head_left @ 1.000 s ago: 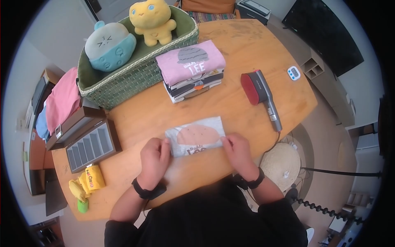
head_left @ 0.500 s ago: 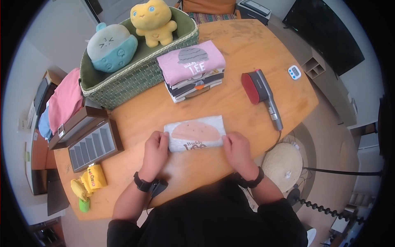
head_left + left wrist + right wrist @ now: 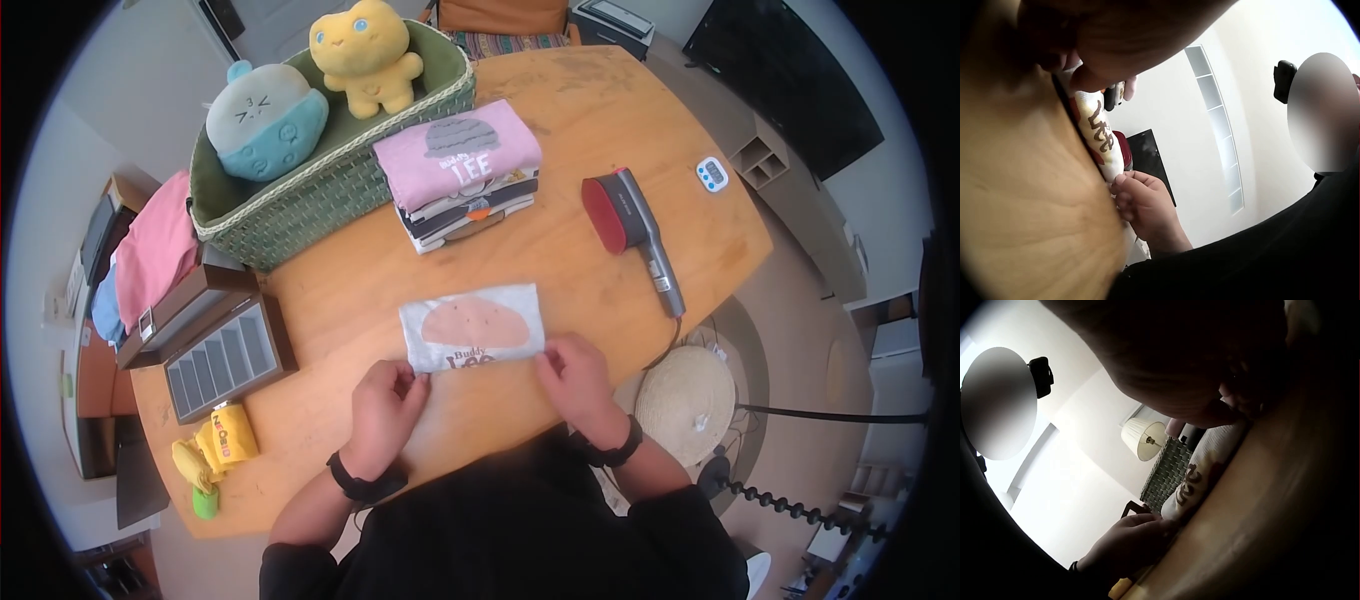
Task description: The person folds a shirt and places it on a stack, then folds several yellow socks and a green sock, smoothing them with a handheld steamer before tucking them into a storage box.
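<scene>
Pinching light grey garment (image 3: 472, 325) at near corners with fingers of left hand (image 3: 385, 415) and right hand (image 3: 582, 388), had folding seemingly done, stacking on folded pile (image 3: 462, 155) pending.

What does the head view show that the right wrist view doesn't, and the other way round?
Only the head view: the white-and-blue timer, handheld steamer-like appliance and yellow plush toy.
Only the right wrist view: the lampshade.
Both: the folded garment, left hand, right hand, woven basket and wooden table.
</scene>
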Demonstrator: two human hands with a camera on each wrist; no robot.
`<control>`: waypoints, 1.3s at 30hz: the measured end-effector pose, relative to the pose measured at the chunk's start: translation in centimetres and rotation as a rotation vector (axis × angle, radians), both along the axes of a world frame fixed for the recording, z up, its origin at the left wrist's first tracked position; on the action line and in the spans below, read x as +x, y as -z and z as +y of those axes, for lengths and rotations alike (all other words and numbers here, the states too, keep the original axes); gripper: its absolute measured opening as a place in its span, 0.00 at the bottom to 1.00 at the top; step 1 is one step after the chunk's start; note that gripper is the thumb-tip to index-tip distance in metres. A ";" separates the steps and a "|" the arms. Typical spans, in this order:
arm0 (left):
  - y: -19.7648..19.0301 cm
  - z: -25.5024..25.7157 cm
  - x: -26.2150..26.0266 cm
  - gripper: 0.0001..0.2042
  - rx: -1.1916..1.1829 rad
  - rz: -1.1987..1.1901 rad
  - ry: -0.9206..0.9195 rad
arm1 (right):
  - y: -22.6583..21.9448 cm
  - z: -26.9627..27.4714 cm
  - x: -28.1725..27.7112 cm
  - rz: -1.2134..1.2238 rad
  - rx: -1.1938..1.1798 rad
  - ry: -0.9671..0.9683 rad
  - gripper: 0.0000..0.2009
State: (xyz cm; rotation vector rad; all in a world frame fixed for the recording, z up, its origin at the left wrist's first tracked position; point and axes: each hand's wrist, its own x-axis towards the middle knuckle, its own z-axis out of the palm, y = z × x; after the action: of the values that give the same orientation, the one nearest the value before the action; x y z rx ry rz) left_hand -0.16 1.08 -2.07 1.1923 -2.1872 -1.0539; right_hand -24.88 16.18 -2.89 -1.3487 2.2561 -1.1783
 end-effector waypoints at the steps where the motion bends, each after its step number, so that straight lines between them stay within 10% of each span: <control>1: 0.0 0.1 -0.2 0.09 -0.017 0.009 -0.006 | 0.1 0.0 0.0 -0.016 0.011 0.005 0.06; 22: 0.5 -2.0 0.5 0.05 0.062 -0.025 -0.092 | 0.6 -0.2 -0.7 0.068 0.111 0.033 0.04; 31: -4.0 -4.3 -3.8 0.09 -0.461 0.052 0.228 | -4.6 -4.6 -1.2 0.425 -0.019 -0.199 0.18; 39: 0.1 -6.4 -4.4 0.20 -0.658 -0.127 0.334 | -0.8 -6.1 -3.5 0.590 0.120 -0.484 0.26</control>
State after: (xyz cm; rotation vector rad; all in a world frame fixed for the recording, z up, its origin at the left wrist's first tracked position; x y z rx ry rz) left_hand -4.60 -5.36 -2.16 0.6207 -2.5893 -0.2997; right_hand -28.34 10.11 -2.06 -2.2407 2.0808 -0.5144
